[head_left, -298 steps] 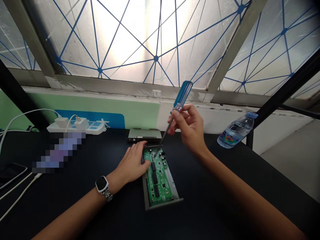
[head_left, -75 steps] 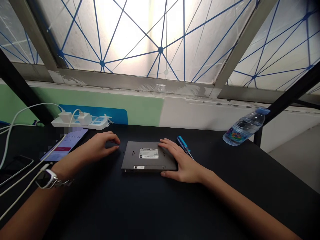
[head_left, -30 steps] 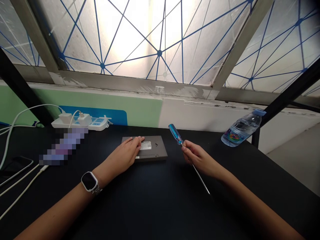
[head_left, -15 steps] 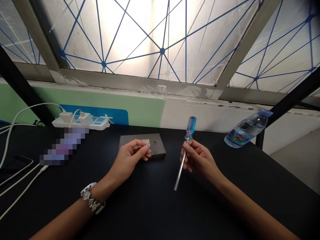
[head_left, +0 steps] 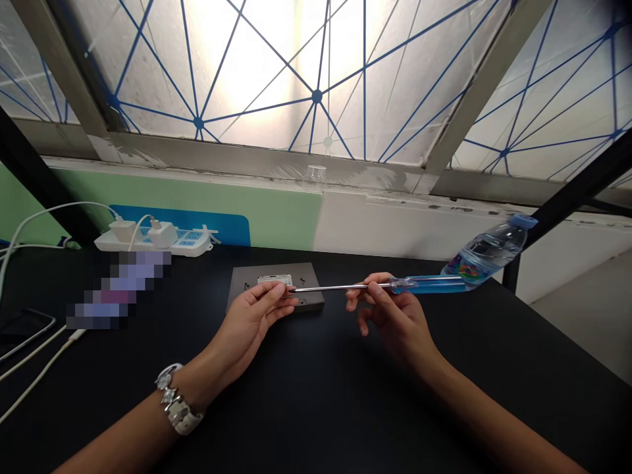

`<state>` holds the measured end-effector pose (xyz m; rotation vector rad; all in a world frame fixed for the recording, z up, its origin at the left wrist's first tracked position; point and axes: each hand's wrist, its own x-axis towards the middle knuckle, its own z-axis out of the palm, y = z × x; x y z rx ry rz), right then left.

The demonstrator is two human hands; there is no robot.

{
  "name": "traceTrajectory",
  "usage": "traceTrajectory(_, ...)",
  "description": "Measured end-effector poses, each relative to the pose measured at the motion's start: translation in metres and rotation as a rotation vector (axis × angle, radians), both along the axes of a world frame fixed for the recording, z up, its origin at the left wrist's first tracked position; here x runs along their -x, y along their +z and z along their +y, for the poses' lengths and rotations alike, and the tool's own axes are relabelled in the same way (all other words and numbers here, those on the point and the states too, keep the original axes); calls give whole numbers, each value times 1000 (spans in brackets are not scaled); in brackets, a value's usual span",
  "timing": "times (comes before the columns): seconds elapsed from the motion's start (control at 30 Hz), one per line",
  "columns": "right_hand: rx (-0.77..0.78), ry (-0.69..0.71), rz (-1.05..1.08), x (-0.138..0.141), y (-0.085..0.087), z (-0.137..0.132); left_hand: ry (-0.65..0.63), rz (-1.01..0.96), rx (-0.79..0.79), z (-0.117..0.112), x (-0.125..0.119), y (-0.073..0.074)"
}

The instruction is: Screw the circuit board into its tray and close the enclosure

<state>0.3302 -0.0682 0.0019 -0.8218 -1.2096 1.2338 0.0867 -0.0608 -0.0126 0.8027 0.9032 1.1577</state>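
On the black worktop [head_left: 316,408], near its far edge, a flat grey case [head_left: 275,295] lies closed with a white label facing up. The person's left hand [head_left: 254,319] hovers at the near right corner of the case, fingers [head_left: 274,296] curled and pressed together at the tips, which meet the metal tip of a screwdriver [head_left: 375,286]; whether something small is pinched between them cannot be told. The right hand [head_left: 395,316] holds the screwdriver level, shaft pointing left, thumb and forefinger pinching the shaft just short of the translucent blue handle, the other fingers loosely curled below. The handle end points toward a plastic water bottle [head_left: 486,250] lying tilted at the right edge of the worktop. A watch [head_left: 172,408] sits on the left wrist. To the left, a white power strip [head_left: 153,240] with two plugged adapters rests against the green wall strip, white cables [head_left: 29,355] trailing across the worktop. A blurred-out patch lies just beside the strip.
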Motion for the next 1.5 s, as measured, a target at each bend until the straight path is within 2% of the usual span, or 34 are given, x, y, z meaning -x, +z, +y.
traceTrajectory(0.47,-109,32,-82,-6,0,-1,52,-11,107,-8,-11,7)
traceTrajectory(0.8,-204,110,-155,-9,0,-5,74,-128,216,-8,-14,11)
traceTrajectory(0.93,-241,82,-198,-7,-1,-10,59,-156,215,-10,-15,8)
traceTrajectory(1.1,-296,-40,-215,1,6,-9,19,-171,187,-13,-16,4)
traceTrajectory(1.23,-349,-91,-225,7,21,-2,-37,-155,128,-15,-18,3)
traceTrajectory(1.37,-381,-107,-354,12,44,15,-116,-60,-22,-14,-17,-1)
traceTrajectory(1.43,-386,-113,-455,16,57,26,-163,74,-151,-14,-15,-4)
traceTrajectory(1.5,-399,-115,-595,23,68,37,-214,292,-307,-14,-13,-5)
